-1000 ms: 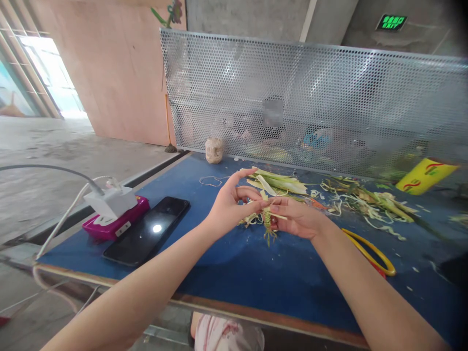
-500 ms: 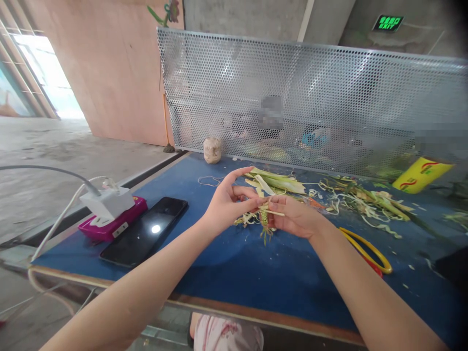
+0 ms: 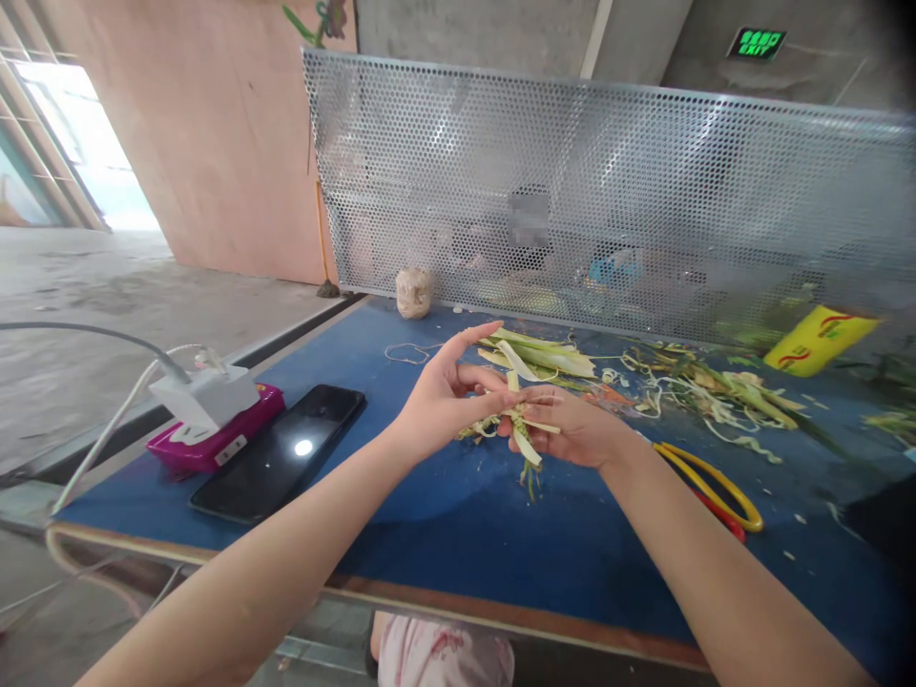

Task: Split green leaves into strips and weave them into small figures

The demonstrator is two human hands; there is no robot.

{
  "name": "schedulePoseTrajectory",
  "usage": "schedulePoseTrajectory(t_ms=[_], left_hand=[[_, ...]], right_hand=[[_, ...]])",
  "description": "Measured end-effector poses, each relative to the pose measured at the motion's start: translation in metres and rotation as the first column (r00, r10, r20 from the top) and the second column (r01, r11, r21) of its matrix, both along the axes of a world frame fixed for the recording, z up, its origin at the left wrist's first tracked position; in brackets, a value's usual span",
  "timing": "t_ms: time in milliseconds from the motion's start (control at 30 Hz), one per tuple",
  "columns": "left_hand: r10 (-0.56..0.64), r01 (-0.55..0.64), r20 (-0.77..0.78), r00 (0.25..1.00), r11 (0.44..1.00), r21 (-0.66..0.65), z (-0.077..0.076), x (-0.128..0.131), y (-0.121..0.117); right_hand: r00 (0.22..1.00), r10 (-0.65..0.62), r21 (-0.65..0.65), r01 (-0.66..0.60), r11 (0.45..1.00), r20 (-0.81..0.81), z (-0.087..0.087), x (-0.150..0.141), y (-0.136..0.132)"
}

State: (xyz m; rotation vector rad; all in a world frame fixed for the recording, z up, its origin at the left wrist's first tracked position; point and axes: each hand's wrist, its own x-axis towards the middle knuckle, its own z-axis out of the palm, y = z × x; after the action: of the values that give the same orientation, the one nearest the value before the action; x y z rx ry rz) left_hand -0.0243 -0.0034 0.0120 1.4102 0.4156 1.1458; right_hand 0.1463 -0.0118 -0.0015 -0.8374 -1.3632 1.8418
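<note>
Between my two hands is a small woven piece of pale green leaf strips (image 3: 528, 447), with strip ends sticking out and a frayed green tip hanging below. My left hand (image 3: 452, 393) pinches its upper left side between thumb and fingers, the index finger stretched upward. From the right, my right hand (image 3: 572, 425) grips the same piece, thumb and fingertips closed on it. The fingers hide part of the weave. Just behind my hands lies a bundle of cut leaf strips (image 3: 565, 359) on the blue table (image 3: 458, 534).
To the left are a black phone (image 3: 282, 453) and a magenta power strip (image 3: 218, 439) with a white charger (image 3: 207, 393). Scissors with yellow and red handles (image 3: 716, 491) lie right. Leaf scraps (image 3: 716, 391), a yellow packet (image 3: 820, 342) and a perforated metal screen (image 3: 572, 181) are behind.
My right hand has shifted slightly on the woven piece. A broad pale strip end now points down to the right, and another stands up at the top. My left hand keeps its pinch.
</note>
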Motion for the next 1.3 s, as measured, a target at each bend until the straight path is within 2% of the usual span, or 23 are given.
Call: schedulePoseTrajectory(t_ms=[233, 533, 600, 667, 733, 767, 800, 867, 900, 933, 967, 1000, 1033, 1100, 1167, 1300], left_hand=[[0.080, -0.080, 0.021, 0.997, 0.996, -0.040, 0.002, 0.000, -0.002], [0.054, -0.052, 0.054, 0.997, 0.997, -0.050, 0.000, 0.001, -0.002], [0.073, -0.071, 0.048, 0.996, 0.996, -0.060, 0.000, 0.001, -0.001], [0.115, -0.113, 0.026, 0.993, 0.992, -0.064, -0.001, 0.001, 0.001], [0.162, -0.162, -0.003, 0.987, 0.984, -0.077, -0.001, 0.001, 0.002], [0.183, -0.184, -0.016, 0.983, 0.979, -0.088, -0.001, 0.001, 0.002], [0.201, -0.203, -0.028, 0.979, 0.974, -0.101, -0.001, 0.001, 0.003], [0.231, -0.236, -0.052, 0.972, 0.963, -0.130, -0.002, 0.002, 0.004], [0.243, -0.250, -0.063, 0.968, 0.958, -0.143, -0.003, 0.002, 0.004], [0.256, -0.264, -0.071, 0.964, 0.952, -0.155, -0.003, 0.002, 0.005], [0.267, -0.275, -0.074, 0.961, 0.947, -0.167, -0.004, 0.002, 0.006], [0.276, -0.285, -0.072, 0.958, 0.942, -0.177, -0.005, 0.002, 0.006], [0.286, -0.294, -0.067, 0.956, 0.938, -0.183, -0.006, 0.002, 0.007], [0.308, -0.314, -0.061, 0.949, 0.932, -0.183, -0.008, 0.002, 0.009], [0.324, -0.331, -0.068, 0.943, 0.929, -0.167, -0.009, 0.002, 0.010], [0.328, -0.336, -0.085, 0.941, 0.934, -0.124, -0.010, 0.002, 0.011]], right_hand=[[0.998, 0.021, 0.012, -0.020, 1.000, -0.056, -0.002, -0.003, 0.001], [0.997, 0.025, 0.034, -0.023, 0.999, -0.067, -0.006, -0.010, 0.001], [1.000, -0.027, 0.099, 0.027, 0.995, -0.001, -0.005, -0.007, 0.003], [0.982, -0.144, 0.245, 0.110, 0.963, 0.126, -0.001, -0.004, 0.004], [0.920, -0.319, 0.446, 0.192, 0.874, 0.229, 0.005, -0.001, 0.003], [0.876, -0.420, 0.547, 0.237, 0.803, 0.239, 0.009, 0.000, 0.001], [0.823, -0.529, 0.645, 0.291, 0.706, 0.207, 0.013, 0.000, -0.002], [0.718, -0.693, 0.826, 0.347, 0.443, 0.070, 0.021, -0.001, -0.009], [0.683, -0.730, 0.903, 0.309, 0.299, 0.009, 0.023, -0.002, -0.013], [0.664, -0.747, 0.962, 0.206, 0.182, -0.001, 0.025, -0.003, -0.016], [0.643, -0.766, 0.993, 0.071, 0.098, 0.030, 0.025, -0.005, -0.019], [0.608, -0.791, 0.997, -0.060, 0.044, 0.072, 0.024, -0.007, -0.021], [0.565, -0.817, 0.986, -0.167, 0.025, 0.117, 0.022, -0.009, -0.021], [0.491, -0.853, 0.958, -0.286, 0.031, 0.174, 0.017, -0.013, -0.021], [0.454, -0.870, 0.949, -0.312, 0.048, 0.194, 0.013, -0.016, -0.019], [0.428, -0.886, 0.958, -0.280, 0.055, 0.176, 0.010, -0.015, -0.016]])
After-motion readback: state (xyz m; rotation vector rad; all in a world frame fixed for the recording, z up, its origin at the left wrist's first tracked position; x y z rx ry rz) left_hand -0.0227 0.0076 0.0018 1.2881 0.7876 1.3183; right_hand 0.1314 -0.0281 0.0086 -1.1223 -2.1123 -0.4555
